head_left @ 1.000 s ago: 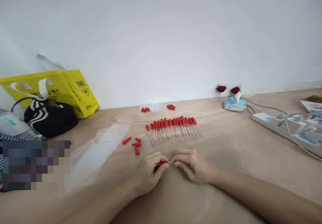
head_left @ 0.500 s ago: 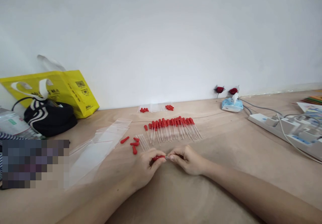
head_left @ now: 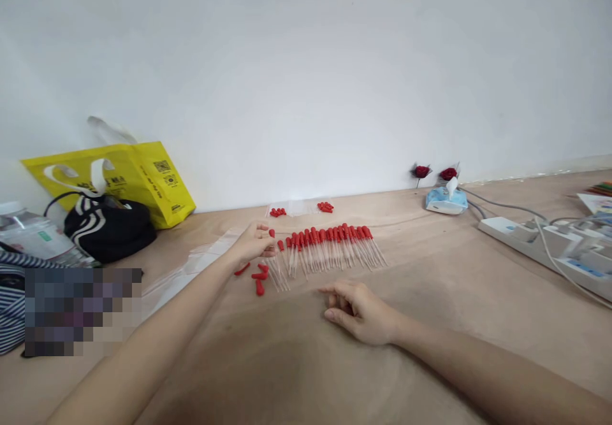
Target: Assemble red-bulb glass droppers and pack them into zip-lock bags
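My left hand (head_left: 255, 241) is at the left end of a row of droppers (head_left: 329, 243) with red rubber bulbs and clear thin tubes. Its fingers are closed on a dropper (head_left: 272, 233), whose red bulb shows at the fingertips; most of its tube is hidden. Just below that hand lie several bare clear tubes (head_left: 278, 277) and several loose red bulbs (head_left: 259, 288). My right hand (head_left: 356, 310) rests on the table in front of the row, index finger stretched out and thumb apart, with nothing in it.
Clear plastic bags (head_left: 208, 256) lie at the left, partly behind my left arm. Small bags with red bulbs (head_left: 325, 207) lie by the wall. A yellow bag (head_left: 162, 176), a black pouch (head_left: 115, 230), a tissue pack (head_left: 446, 202) and a power strip (head_left: 549, 246) stand around.
My left hand has moved up and left with the dropper to the row's left end. My right hand has let go of the tube, and its index finger has straightened. The view has shifted slightly.
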Tool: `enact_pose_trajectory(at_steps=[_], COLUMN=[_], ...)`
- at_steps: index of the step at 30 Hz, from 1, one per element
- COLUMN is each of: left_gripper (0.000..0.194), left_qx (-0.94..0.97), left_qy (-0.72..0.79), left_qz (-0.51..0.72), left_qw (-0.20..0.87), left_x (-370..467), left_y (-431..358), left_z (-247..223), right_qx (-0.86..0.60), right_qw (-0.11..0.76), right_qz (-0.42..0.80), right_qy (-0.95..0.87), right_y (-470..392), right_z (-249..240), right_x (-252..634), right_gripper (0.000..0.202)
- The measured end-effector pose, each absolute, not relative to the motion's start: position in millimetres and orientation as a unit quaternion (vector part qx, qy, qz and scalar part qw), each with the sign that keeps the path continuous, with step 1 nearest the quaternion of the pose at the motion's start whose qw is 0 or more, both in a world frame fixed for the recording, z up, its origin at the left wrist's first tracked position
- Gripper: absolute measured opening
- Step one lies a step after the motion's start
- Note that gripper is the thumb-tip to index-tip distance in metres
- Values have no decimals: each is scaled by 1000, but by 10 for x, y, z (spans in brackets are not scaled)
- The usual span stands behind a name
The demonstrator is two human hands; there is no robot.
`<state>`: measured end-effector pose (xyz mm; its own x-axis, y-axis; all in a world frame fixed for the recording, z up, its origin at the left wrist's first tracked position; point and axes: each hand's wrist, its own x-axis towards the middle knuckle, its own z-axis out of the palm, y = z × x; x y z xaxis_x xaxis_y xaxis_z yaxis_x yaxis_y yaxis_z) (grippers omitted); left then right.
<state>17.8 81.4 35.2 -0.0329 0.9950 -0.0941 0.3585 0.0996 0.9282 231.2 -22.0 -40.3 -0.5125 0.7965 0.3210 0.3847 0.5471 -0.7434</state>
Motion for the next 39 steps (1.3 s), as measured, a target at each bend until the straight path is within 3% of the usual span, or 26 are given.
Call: enact_pose_trajectory(at_steps=[4, 9, 18, 23, 26, 31, 39], left_gripper=[20, 24, 24, 25, 29, 28, 32], left_qx=[568, 601, 721, 754, 774, 791, 775], left_qy=[657, 673, 600, 581, 564, 561, 563], left_qz=[281, 215, 285, 269, 243, 203, 288], left_qw=[409, 374, 198, 148, 156, 135, -14], left_x=[266, 353, -102, -656, -814, -790, -671], left_y=[1106, 1240, 1064, 805, 741, 724, 625], left_z=[247, 138, 195, 117, 26, -63, -114], right_qx=[-375, -373, -369, -445, -521, -604, -623], right_qw=[344, 341, 330, 342, 304, 230, 163], right_qz=[274, 268, 255, 229, 193, 156, 131], right_qy=[-816, -820, -831, -796, -774, -747, -754], right_y=[-226, -221, -241, -146, -35, 113, 119], right_z=[-394, -390, -378, -370, -287, -162, -124], right_x=[2321, 2318, 2335, 2167, 1935, 1592, 1438], right_gripper=[32, 32, 26, 15, 10, 22, 22])
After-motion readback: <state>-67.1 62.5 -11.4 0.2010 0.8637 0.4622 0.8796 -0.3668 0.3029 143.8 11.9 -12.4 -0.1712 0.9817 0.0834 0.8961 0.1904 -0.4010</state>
